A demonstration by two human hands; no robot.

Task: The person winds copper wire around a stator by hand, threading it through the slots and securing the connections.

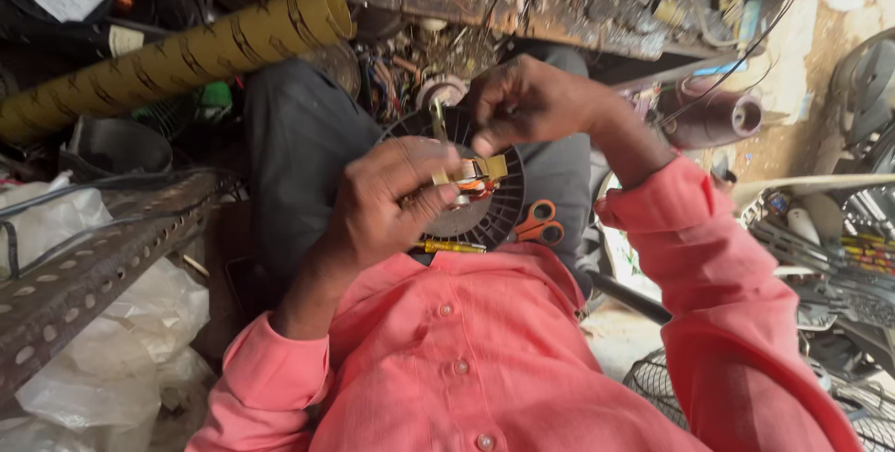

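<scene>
Fingers of the left hand pinch a small orange part over the black round disc on the lap. The right hand, just above it, is closed on something I cannot make out; orange scissors lie beside the disc.

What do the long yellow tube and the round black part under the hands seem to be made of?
Long yellow tube: probably cardboard, matte, with spiral seams and dark scuffs. Round black part: likely moulded plastic, dull black, with fine even ribs; metal cannot be excluded.
</scene>
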